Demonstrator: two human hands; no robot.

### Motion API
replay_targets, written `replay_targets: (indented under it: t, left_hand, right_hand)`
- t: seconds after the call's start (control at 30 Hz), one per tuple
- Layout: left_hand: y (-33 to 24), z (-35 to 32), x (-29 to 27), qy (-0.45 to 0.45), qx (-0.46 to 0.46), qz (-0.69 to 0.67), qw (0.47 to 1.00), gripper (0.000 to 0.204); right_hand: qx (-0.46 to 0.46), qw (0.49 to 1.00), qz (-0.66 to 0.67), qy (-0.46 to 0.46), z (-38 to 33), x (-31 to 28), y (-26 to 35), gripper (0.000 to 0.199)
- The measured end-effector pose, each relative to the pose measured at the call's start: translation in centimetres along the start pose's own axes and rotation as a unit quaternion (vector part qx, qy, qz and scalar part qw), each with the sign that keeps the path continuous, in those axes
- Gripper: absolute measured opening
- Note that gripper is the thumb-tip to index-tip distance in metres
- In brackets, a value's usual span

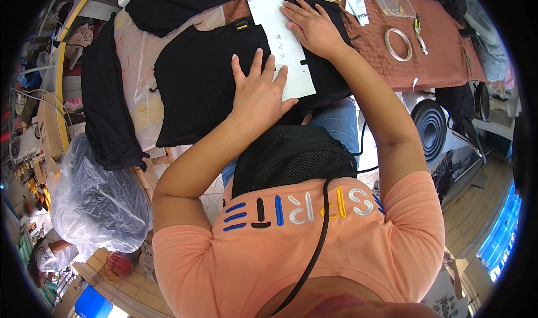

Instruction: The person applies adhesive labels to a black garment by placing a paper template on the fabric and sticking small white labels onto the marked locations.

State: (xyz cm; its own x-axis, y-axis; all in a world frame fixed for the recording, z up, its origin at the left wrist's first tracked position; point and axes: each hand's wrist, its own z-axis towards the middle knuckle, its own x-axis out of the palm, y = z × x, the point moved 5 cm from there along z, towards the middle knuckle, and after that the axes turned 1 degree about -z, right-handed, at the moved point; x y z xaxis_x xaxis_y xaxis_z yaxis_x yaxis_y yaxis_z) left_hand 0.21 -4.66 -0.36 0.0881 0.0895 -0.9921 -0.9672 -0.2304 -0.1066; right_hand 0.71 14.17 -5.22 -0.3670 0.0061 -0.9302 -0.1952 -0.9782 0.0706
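Left hand [259,96]: you hold it palm down, its back toward you, the fingers spread wide and pointing away from you.
Left thumb [289,104]: stretched out to your right, apart from the fingers.
Left forearm [204,160]: slanting forward and to your right from your bent elbow.
Right hand [315,31]: also palm down, farther forward than your left, its fingers extended forward and to your left.
Right forearm [374,96]: slanting forward and to your left, your arm reaching out straighter.
Spacing: your hands are apart.
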Motion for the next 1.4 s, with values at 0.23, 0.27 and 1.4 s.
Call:
replay_targets:
  t: [0.23, 0.27, 1.4]
  left_hand:
    - [0.0, -0.1, 0.2, 0.004, 0.001, 0.01, 1.0, 0.064]
    - [0.0, 0.0, 0.1, 0.01, 0.0, 0.01, 1.0, 0.064]
    - [3.2, 7.7, 1.5, 0.103, -0.012, -0.003, 0.995, 0.088]
  right_hand:
    - [0.0, 1.0, -0.005, 0.005, 0.0, 0.0, 0.1, 0.041]
    - [0.0, 1.0, -0.005, 0.006, 0.0, -0.1, 0.1, 0.042]
    - [-0.014, 0.979, 0.187, -0.078, -0.6, -6.6, 0.9, 0.039]
